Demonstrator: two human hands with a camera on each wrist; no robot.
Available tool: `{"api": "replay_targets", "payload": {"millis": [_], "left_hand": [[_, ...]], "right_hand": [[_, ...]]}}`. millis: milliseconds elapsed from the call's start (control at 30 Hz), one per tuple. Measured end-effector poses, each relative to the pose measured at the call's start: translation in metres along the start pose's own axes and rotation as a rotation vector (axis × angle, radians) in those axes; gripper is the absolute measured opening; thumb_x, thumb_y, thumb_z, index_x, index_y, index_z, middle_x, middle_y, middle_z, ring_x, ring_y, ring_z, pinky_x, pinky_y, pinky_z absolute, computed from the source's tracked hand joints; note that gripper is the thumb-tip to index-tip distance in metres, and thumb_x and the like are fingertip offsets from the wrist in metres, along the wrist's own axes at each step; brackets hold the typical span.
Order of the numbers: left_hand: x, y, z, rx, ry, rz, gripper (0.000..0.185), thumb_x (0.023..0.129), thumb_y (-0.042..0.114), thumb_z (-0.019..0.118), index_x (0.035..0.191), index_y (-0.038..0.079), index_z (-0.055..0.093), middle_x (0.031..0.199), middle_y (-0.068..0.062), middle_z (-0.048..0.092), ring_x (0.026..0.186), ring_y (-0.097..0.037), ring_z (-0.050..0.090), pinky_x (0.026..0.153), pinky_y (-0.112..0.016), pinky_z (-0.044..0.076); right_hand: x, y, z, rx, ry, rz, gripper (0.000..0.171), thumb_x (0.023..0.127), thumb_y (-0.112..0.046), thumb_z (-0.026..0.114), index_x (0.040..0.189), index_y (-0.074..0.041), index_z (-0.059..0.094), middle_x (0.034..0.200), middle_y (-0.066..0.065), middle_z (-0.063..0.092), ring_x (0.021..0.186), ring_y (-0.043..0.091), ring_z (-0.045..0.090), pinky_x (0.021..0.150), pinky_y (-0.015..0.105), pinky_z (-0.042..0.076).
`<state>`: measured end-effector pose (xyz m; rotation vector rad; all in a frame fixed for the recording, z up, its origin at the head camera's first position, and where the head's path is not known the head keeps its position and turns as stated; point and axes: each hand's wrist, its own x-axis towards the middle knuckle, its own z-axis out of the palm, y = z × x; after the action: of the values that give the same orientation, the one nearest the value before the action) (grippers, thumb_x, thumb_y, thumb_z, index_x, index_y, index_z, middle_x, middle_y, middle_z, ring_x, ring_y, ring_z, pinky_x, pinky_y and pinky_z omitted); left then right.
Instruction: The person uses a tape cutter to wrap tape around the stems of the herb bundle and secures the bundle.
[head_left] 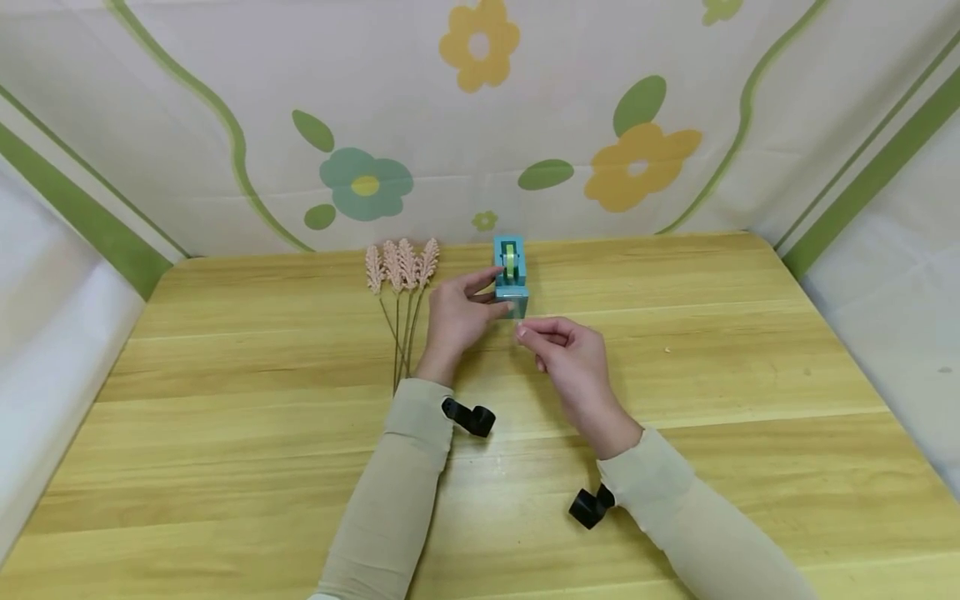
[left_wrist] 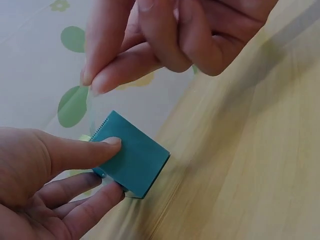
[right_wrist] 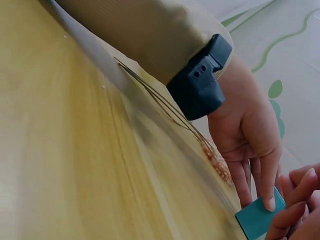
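A teal tape dispenser (head_left: 513, 292) with a toothed cutting edge stands near the back of the table. My left hand (head_left: 459, 315) grips its front end, the thumb lying on the front face in the left wrist view. Inside the dispenser sits a yellow-green roll of tape (head_left: 510, 261). Just in front of it, my right hand (head_left: 573, 357) pinches the end of a clear tape strip (left_wrist: 90, 111) between thumb and forefinger. The strip runs from the toothed edge up to those fingertips. In the right wrist view, the right hand's fingers partly cover the dispenser (right_wrist: 257, 218).
Several pink crocheted flower stems (head_left: 401, 267) lie to the left of the left hand, their thin stalks (head_left: 397, 333) passing near the left sleeve. Behind the wooden table (head_left: 225, 450) hangs a flower-patterned cloth (head_left: 247, 50). A tiny pale scrap (head_left: 667, 350) lies to the right.
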<state>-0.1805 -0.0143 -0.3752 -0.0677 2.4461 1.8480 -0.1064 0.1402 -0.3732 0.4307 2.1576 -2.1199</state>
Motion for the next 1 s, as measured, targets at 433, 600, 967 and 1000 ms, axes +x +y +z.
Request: {"api": "replay_targets", "payload": {"millis": [433,600,967,1000], "left_hand": [[0.005,-0.005,-0.009,-0.073,-0.067,-0.030,0.056,0.088,0.001,0.088,0.137,0.025,0.076,0.147,-0.008,0.070,0.121,-0.029,0.076,0.098,-0.034,0.062],[0.005,-0.006,-0.010,-0.101,-0.081,-0.044,0.055,0.088,0.002,0.088,0.136,0.025,0.076,0.147,-0.006,0.070,0.123,-0.028,0.076,0.099,-0.034,0.062],[0.005,-0.008,-0.010,-0.120,-0.095,-0.061,0.054,0.089,0.003,0.088,0.137,0.027,0.076,0.147,-0.002,0.070,0.123,-0.025,0.075,0.101,-0.034,0.061],[0.005,-0.008,-0.010,-0.120,-0.092,-0.060,0.054,0.089,0.003,0.088,0.136,0.027,0.076,0.147,-0.002,0.070,0.123,-0.025,0.076,0.100,-0.033,0.061]], "right_hand": [[-0.016,0.006,-0.004,-0.020,-0.004,-0.016,0.017,0.099,-0.014,0.079,0.113,-0.003,0.079,0.096,-0.005,0.081,0.064,0.006,0.053,0.059,0.018,0.046],[-0.021,0.006,-0.006,-0.017,-0.010,-0.016,0.018,0.099,-0.014,0.079,0.113,-0.002,0.079,0.096,-0.004,0.081,0.067,0.006,0.054,0.059,0.018,0.046],[-0.031,0.004,-0.007,0.004,-0.023,-0.026,0.018,0.097,-0.011,0.081,0.111,0.000,0.078,0.094,-0.003,0.082,0.067,0.007,0.056,0.058,0.018,0.046],[-0.032,0.004,-0.008,0.000,-0.024,-0.027,0.018,0.097,-0.011,0.081,0.111,0.000,0.079,0.094,-0.003,0.082,0.067,0.007,0.056,0.058,0.018,0.046]]}}
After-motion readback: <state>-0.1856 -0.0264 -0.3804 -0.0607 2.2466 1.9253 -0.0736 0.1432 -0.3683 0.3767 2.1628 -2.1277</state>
